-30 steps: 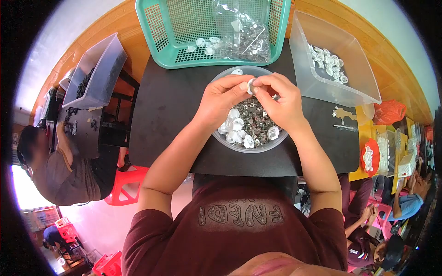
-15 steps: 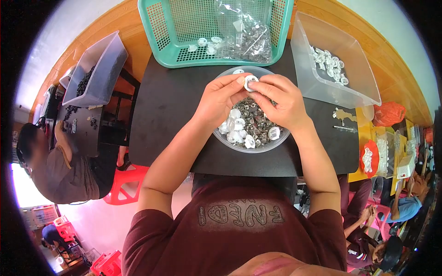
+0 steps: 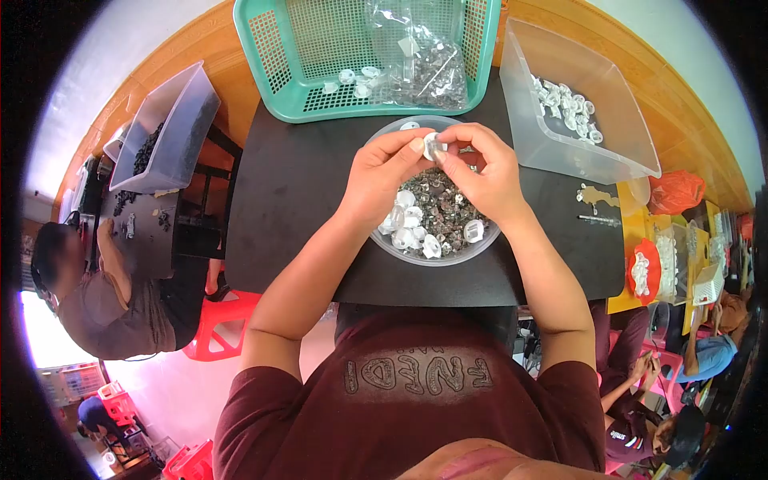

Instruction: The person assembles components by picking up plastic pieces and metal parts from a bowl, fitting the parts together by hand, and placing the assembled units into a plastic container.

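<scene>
Over the clear round bowl (image 3: pixel 436 261), both my hands meet at a small round white plastic part (image 3: pixel 430 147). My left hand (image 3: pixel 382 170) pinches its left side between thumb and forefinger. On the other side, my right hand (image 3: pixel 485 170) is closed, thumb and forefinger pressed together against the part. A small greyish piece shows at those fingertips, too small to name. Beneath my hands, the bowl holds many small metal pieces (image 3: pixel 448 212) and a heap of white plastic parts (image 3: pixel 406 224) along its left side.
Behind the bowl stands a green basket (image 3: pixel 320 117) with a bag of metal pieces (image 3: pixel 436 72). A clear bin (image 3: pixel 592 164) of white parts sits at the right. At the left a person (image 3: pixel 120 296) works beside another bin (image 3: pixel 172 144). More people sit at the lower right.
My right thumb and forefinger have shifted on the white part, and a greyish piece now shows more plainly there. My left hand keeps its pinch. The view has shifted slightly.
</scene>
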The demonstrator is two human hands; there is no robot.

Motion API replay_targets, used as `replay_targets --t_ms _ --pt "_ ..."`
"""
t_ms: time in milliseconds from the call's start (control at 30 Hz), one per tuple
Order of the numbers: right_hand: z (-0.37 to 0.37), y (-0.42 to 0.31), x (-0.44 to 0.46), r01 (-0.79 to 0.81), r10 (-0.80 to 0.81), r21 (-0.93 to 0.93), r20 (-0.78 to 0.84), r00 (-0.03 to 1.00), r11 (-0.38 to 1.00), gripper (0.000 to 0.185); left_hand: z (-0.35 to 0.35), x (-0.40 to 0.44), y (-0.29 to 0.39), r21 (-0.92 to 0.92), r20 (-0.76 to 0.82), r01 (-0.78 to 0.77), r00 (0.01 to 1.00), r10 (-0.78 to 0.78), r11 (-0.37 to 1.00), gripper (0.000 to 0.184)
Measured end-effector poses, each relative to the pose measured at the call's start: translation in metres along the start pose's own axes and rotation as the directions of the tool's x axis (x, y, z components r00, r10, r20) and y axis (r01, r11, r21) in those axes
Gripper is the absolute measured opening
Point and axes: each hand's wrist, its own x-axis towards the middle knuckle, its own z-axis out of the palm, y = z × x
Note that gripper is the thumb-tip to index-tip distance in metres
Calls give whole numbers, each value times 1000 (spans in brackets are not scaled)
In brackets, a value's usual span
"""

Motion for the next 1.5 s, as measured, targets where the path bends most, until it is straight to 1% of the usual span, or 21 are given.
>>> replay_targets --t_ms 500,567,633,667,700,733,800,833,867,900,933,967,1000,1033,1067,1133,1200,1300,1367,1433,1500 --pt "-4 2 -1 -244 245 106 5 970 964 13 -2 0 0 155 88 -114 991 101 981 30" --pt "-12 -5 2 -163 164 36 -51 985 986 12 3 -1 4 27 20 -41 999 41 999 37" --pt "-28 -21 8 11 -26 -79 -191 981 997 10 1 -1 4 86 71 -59 996 53 995 44" --pt "-42 -24 12 67 -154 -323 -254 955 944 12 1 -1 4 120 64 -53 997 45 991 45" --pt "-55 -29 17 102 -279 -485 -308 909 868 13 0 0 3 89 62 -46 997 41 995 44" --pt "-67 -30 26 191 -515 -703 -282 809 685 15 -2 1 1 59 59 -35 998 31 998 43" --pt "-79 -35 30 42 -608 -924 -215 765 379 18 0 0 0 89 47 -40 998 36 995 45" --pt "-82 -37 29 84 -548 -877 -218 808 472 17 1 0 1 104 37 -38 999 35 994 45" --pt "-83 -42 22 -20 -225 -744 -227 948 668 16 2 0 2 109 26 -43 999 40 993 44" --pt "-79 -51 14 -186 119 -585 -152 981 789 14 2 0 1 110 21 -40 999 38 993 43" --pt "-78 -49 9 -154 224 -563 56 973 812 17 1 0 1 113 15 -36 999 35 993 42" --pt "-74 -48 7 -125 375 -654 256 891 746 20 1 1 0 104 0 -34 999 34 994 40" --pt "-68 -48 6 -65 520 -729 419 744 681 22 2 1 0 106 1 -29 1000 29 994 40" --pt "-62 -47 3 -10 591 -773 476 651 634 27 2 1 1 130 6 -24 1000 24 991 40" --pt "-57 -43 2 -14 594 -773 475 650 634 27 2 1 1 154 11 -21 1000 19 988 40" --pt "-50 -34 3 24 641 -751 580 502 660 20 1 0 0 159 22 -14 1000 11 987 39" --pt "-47 -22 3 -8 605 -701 609 513 713 18 0 -1 -2 164 31 -15 999 10 986 37" --pt "-47 -17 6 -29 492 -581 659 569 813 15 0 -1 -3 309 107 36 992 -72 950 31" --pt "-46 -21 7 -166 400 -439 517 757 883 14 -5 -1 -7 446 191 110 958 -214 888 33" --pt "-45 -22 8 -197 406 -427 479 779 882 13 -1 -2 -5 447 241 85 947 -211 890 34" --pt "-44 -22 7 -199 312 -299 401 861 933 14 -1 -2 -2 441 293 138 912 -287 887 35"
